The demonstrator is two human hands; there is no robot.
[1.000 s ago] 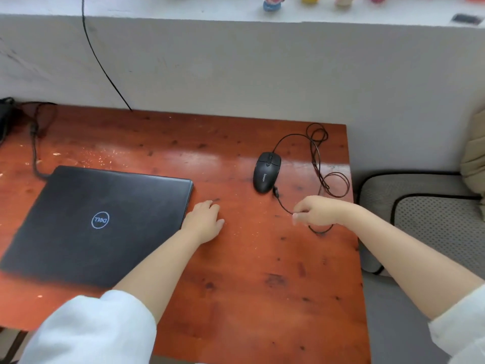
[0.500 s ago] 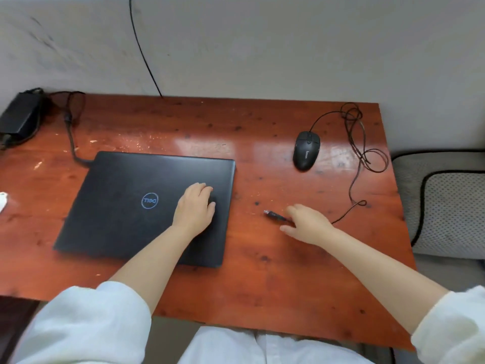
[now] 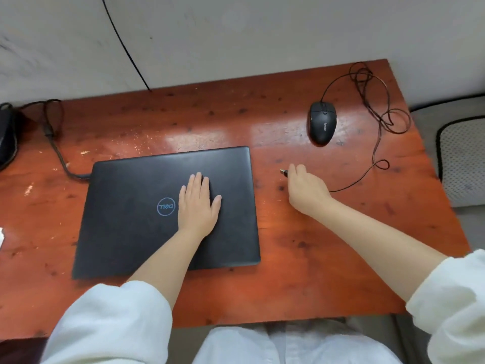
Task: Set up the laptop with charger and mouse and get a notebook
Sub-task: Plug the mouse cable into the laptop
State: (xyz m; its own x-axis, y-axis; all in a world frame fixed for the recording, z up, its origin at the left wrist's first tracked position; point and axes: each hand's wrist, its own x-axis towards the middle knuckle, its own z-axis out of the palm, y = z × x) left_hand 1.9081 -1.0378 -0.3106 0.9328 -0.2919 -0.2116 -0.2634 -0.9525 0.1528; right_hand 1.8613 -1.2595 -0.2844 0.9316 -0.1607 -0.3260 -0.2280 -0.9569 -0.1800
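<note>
A closed black laptop (image 3: 136,206) lies on the red wooden table (image 3: 301,271). My left hand (image 3: 198,203) rests flat on its lid, fingers straight. To the right of the laptop, my right hand (image 3: 305,189) pinches the mouse's USB plug (image 3: 283,172), which points left toward the laptop's right edge, a short gap away. The black wired mouse (image 3: 321,122) sits at the back right with its cable (image 3: 378,111) looped beside it. The charger cable (image 3: 56,151) runs into the laptop's left rear corner from the charger brick (image 3: 6,137) at the far left.
A grey wall (image 3: 236,35) stands behind the table with a thin black wire (image 3: 123,46) running down it. A grey cushioned seat (image 3: 462,158) is beyond the table's right edge. A white scrap (image 3: 1,236) lies at the left edge.
My view has tilted down and closer. My left hand slid from the laptop's right edge onto the middle of the lid. My right hand carried the USB plug left, closer to the laptop.
</note>
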